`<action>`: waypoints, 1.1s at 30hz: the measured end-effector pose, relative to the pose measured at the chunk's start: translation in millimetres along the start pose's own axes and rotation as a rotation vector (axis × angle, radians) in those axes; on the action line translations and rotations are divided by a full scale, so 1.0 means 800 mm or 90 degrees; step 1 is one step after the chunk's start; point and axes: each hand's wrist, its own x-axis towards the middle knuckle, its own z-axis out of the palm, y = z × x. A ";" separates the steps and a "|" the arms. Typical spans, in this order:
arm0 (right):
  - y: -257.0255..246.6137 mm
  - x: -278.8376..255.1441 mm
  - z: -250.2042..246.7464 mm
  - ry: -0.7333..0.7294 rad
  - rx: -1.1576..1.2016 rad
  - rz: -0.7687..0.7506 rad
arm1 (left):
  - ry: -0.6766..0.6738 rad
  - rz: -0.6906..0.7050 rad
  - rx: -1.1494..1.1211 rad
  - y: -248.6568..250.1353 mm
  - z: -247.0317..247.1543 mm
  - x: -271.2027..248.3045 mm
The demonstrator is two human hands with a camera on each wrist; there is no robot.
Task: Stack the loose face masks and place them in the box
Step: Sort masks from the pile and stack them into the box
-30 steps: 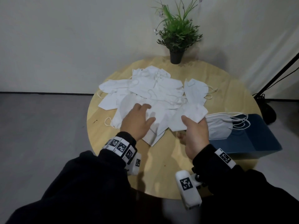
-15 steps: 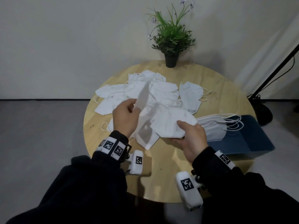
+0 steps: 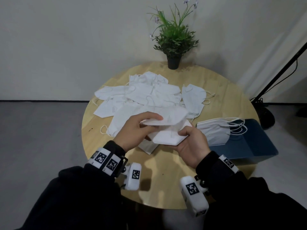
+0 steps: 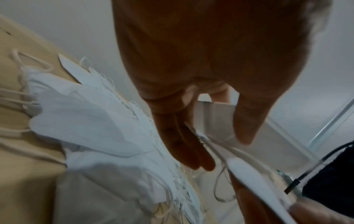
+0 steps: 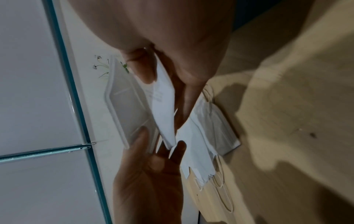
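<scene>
Item: my left hand [image 3: 132, 130] pinches one folded mask [image 3: 167, 119] just above my right hand's [image 3: 192, 143] pinched mask [image 3: 167, 136], centre frame, long axes roughly parallel.

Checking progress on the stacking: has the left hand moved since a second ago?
Yes. The left hand has lifted off the loose pile of masks and swung right toward the right hand, carrying a mask.

Near the middle of the head view, the left hand [image 3: 135, 130] is pinching a flat white folded face mask [image 3: 166, 119] between thumb and fingers, palm turned down. The right hand [image 3: 193, 145] is gripping a second white folded face mask [image 3: 167, 137] just below it, thumb on top. Both black-sleeved forearms are reaching up from the lower frame edge.
</scene>
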 end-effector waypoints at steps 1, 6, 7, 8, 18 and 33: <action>0.000 -0.001 -0.001 -0.016 0.010 0.006 | -0.006 0.007 0.005 -0.003 -0.002 0.000; -0.007 -0.013 0.003 -0.118 0.064 0.029 | -0.035 0.006 -0.050 0.001 -0.014 -0.002; -0.008 -0.015 0.005 -0.129 0.064 0.033 | -0.014 0.009 -0.085 0.001 -0.014 -0.002; -0.008 -0.016 0.008 -0.118 0.051 0.032 | 0.010 0.022 -0.101 0.000 -0.014 -0.003; 0.002 -0.004 0.003 0.025 -0.223 -0.094 | 0.021 0.048 -0.021 -0.006 -0.006 0.000; -0.057 -0.030 0.003 -0.062 -0.046 -0.070 | 0.019 0.127 0.529 0.059 -0.056 -0.016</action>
